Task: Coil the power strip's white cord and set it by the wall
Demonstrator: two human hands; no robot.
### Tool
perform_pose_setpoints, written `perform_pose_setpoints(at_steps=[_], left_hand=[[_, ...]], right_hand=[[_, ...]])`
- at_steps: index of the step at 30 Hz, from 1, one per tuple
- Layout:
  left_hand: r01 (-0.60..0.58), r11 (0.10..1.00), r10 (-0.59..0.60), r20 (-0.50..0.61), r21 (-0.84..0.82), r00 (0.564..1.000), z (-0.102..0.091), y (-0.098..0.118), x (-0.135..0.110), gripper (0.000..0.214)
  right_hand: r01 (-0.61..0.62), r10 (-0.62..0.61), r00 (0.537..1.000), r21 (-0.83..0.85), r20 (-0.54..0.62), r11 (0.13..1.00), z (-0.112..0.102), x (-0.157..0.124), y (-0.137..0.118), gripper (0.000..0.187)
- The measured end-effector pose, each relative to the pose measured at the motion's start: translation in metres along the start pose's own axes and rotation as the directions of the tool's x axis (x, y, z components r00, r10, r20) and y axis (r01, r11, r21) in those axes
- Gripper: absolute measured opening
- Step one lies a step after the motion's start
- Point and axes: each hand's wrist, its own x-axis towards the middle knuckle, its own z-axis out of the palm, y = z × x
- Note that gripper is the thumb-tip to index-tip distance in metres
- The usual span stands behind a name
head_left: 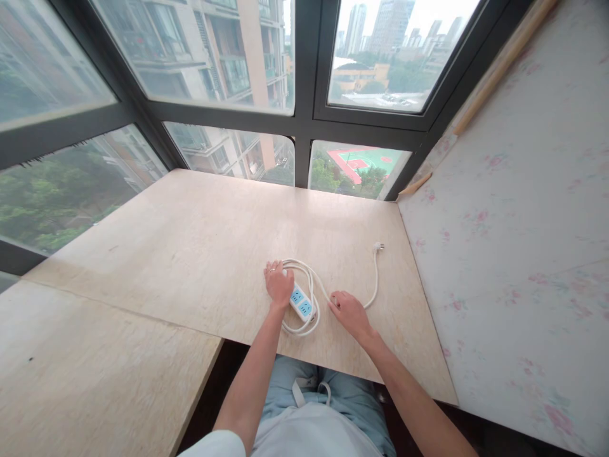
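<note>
A white power strip (302, 303) with blue socket faces lies aslant on the stone-patterned ledge. My left hand (278, 284) is closed over its far left end, and the fingers also cover part of the looped cord there. The white cord (317, 277) runs in loose loops around and across the strip. To the right of the loops, my right hand (351, 312) pinches the cord between thumb and fingers. From that hand the cord curves right and away to its plug (379, 247), which rests on the ledge with the prongs pointing right.
The pale ledge (204, 235) extends to dark-framed windows (304, 120) at the back and left. Its front edge is just before my legs, with a second slab (95, 362) at the left. A flower-patterned wall (504, 254) bounds the right side. A loose strip (415, 185) peels near the corner.
</note>
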Motion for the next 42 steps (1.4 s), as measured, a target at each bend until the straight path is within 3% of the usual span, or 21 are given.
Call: perform_pose_setpoints(at_steps=[3, 8, 16, 18, 19, 20, 21, 23, 25, 27, 30, 36, 42], left_hand=[[0.001, 1.0, -0.001, 0.002, -0.003, 1.0, 0.001, -0.001, 0.0, 0.046], [-0.033, 0.999, 0.033, 0.038, 0.013, 0.999, 0.001, -0.007, 0.001, 0.046], [-0.114, 0.988, 0.099, 0.136, 0.102, 0.986, -0.009, -0.009, 0.002, 0.051], [-0.2, 0.974, 0.181, 0.161, 0.109, 0.97, -0.015, -0.01, 0.005, 0.057], [-0.298, 0.95, 0.277, 0.187, 0.093, 0.942, -0.02, -0.011, 0.007, 0.06], [-0.431, 0.9, 0.408, 0.227, 0.06, 0.884, -0.025, -0.011, 0.01, 0.061], [-0.573, 0.82, 0.548, 0.271, 0.012, 0.791, -0.03, -0.011, 0.014, 0.061], [-0.781, 0.615, 0.757, 0.358, -0.106, 0.547, -0.042, -0.01, 0.022, 0.059], [-0.854, 0.475, 0.828, 0.437, -0.213, 0.352, -0.05, -0.008, 0.03, 0.06], [-0.849, 0.442, 0.824, 0.506, -0.289, 0.256, -0.053, -0.005, 0.037, 0.063], [-0.822, 0.465, 0.805, 0.543, -0.329, 0.238, -0.048, -0.004, 0.044, 0.066], [-0.899, 0.339, 0.897, 0.382, -0.277, 0.221, -0.028, -0.014, 0.05, 0.061], [-0.872, 0.422, 0.836, 0.479, -0.25, 0.267, -0.026, -0.013, 0.051, 0.065]], right_hand=[[0.056, -0.055, 0.998, -0.031, 0.025, 0.998, -0.004, -0.019, 0.004, 0.008], [0.054, -0.062, 0.996, -0.106, -0.068, 0.993, -0.002, -0.036, 0.009, 0.012], [-0.019, 0.011, 0.999, -0.205, -0.039, 0.979, 0.002, -0.021, 0.006, 0.019], [-0.036, 0.03, 0.999, -0.195, -0.033, 0.98, 0.003, -0.019, 0.004, 0.024], [-0.038, 0.033, 0.999, -0.188, -0.028, 0.981, 0.003, -0.018, 0.003, 0.028], [-0.034, 0.031, 0.999, -0.182, -0.022, 0.983, 0.004, -0.018, 0.002, 0.03], [-0.028, 0.026, 1.0, -0.175, -0.015, 0.984, 0.004, -0.018, 0.001, 0.03], [-0.019, 0.019, 1.0, -0.164, 0.0, 0.986, 0.004, -0.017, 0.0, 0.03], [-0.023, 0.026, 1.0, -0.159, 0.013, 0.987, 0.004, -0.015, -0.003, 0.029], [-0.042, 0.046, 0.999, -0.153, 0.025, 0.987, 0.003, -0.013, -0.006, 0.028], [-0.073, 0.079, 0.996, -0.125, 0.044, 0.989, 0.003, -0.011, -0.013, 0.028], [-0.048, 0.06, 0.991, -0.099, 0.116, 0.994, 0.005, -0.022, -0.03, 0.032], [0.016, -0.015, 0.999, -0.036, 0.047, 0.999, 0.004, -0.047, -0.037, 0.032]])
